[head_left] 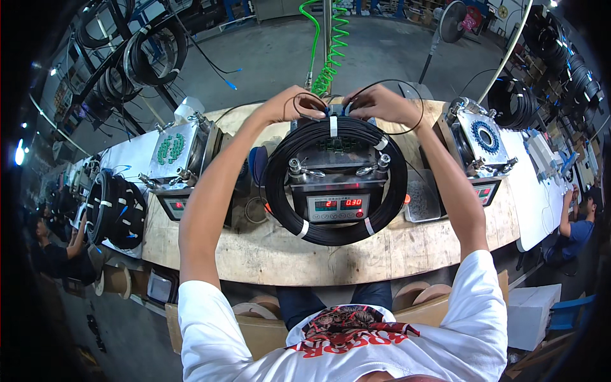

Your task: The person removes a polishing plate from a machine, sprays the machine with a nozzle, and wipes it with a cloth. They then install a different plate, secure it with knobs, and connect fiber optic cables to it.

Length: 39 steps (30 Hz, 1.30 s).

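Both hands pinch thin cable above the coil

The black coil (pixel 277 184) lies in the middle of the wooden surface (pixel 414 254), looped about the central machine (pixel 336 179): its far side crosses the machine's top, its near side hangs below the lit panel (pixel 337 207). White bands (pixel 333 126) bind it in several places.

Over the coil's far edge, the left hand (pixel 291 107) and right hand (pixel 385 105) nearly meet. The fingers of each are narrow and appear to hold thin cable, with small blue bits between them; which part each grips is too small to tell.

A loose loop (pixel 422 108) of cable arcs past the right wrist. It could snag on the wrist as the arm draws back, and that pull might tug the pinched cable free or bend it sharply. Since so little seems to be gripped, a slip of the fingers could let it spring away.

The coil's inner edge runs close to the machine's two side knobs (pixel 294 164); lifted crookedly, it may catch there. A sideways swing could also knock the clear tray (pixel 423 200) just to the right and spill the small pieces inside.
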Tool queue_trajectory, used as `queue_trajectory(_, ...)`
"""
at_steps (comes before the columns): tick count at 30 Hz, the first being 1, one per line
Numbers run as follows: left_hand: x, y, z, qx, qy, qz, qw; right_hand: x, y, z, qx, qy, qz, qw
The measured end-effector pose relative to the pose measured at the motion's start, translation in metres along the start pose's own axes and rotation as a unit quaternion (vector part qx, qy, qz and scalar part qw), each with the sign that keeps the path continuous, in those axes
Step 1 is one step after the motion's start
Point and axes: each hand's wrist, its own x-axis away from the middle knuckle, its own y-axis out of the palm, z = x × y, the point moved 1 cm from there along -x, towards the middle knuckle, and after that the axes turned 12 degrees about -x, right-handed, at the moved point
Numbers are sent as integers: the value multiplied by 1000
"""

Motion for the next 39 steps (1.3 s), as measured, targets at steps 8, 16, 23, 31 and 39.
queue_trajectory(8,0,25,18,-53,54,151,986,-19,8,17,257,-121,71,956)
queue_trajectory(16,-3,20,24,-141,30,108,984,-27,2,27,279,-136,50,949)
queue_trajectory(23,-4,33,14,-56,26,123,990,-26,-2,28,161,-49,58,984)
queue_trajectory(31,-10,32,0,-61,-33,69,995,-40,-26,0,411,70,165,894)
queue_trajectory(39,-13,35,6,5,-32,53,998,-58,-63,23,229,338,101,907)
